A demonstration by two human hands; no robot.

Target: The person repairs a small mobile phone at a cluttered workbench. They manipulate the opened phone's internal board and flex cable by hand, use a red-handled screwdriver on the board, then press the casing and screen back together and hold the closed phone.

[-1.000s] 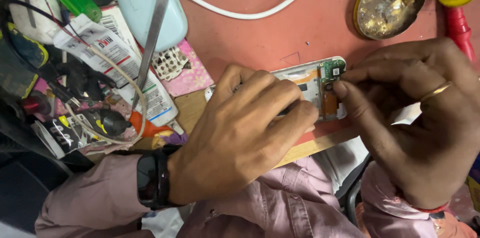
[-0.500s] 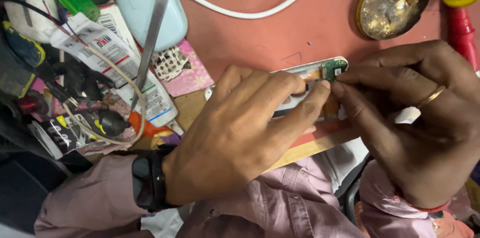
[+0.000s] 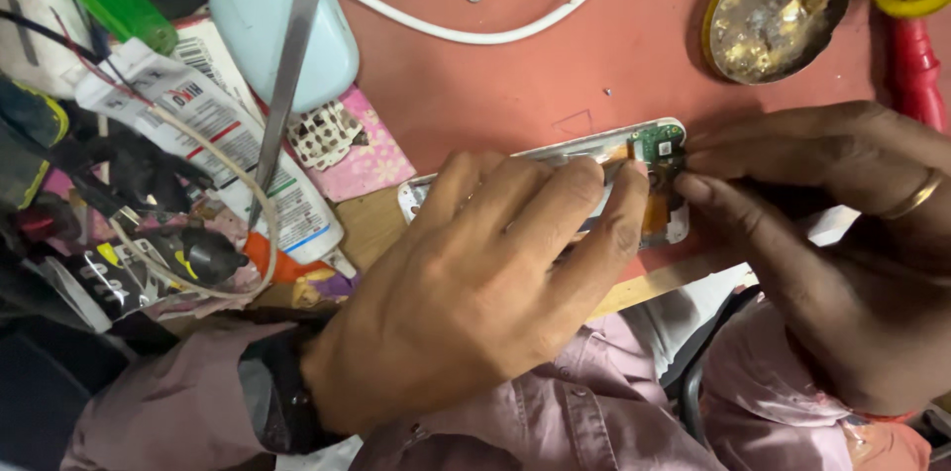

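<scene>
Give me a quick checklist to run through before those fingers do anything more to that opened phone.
1. Left hand pinning the opened phone down: ok.
2. Right hand fingertips at the green circuit board: ok.
3. Orange flex strip undamaged: cannot tell, partly hidden.
4. Phone lying flat on the red mat: ok.
5. Metal spatula within reach on the pale blue case: ok.

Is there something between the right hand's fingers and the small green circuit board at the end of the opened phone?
Nothing visible. The right hand has its fingers directly at the green circuit board of the opened phone. The left hand covers the phone's middle, its fingers meeting from the other side, not blocking the board.
</scene>
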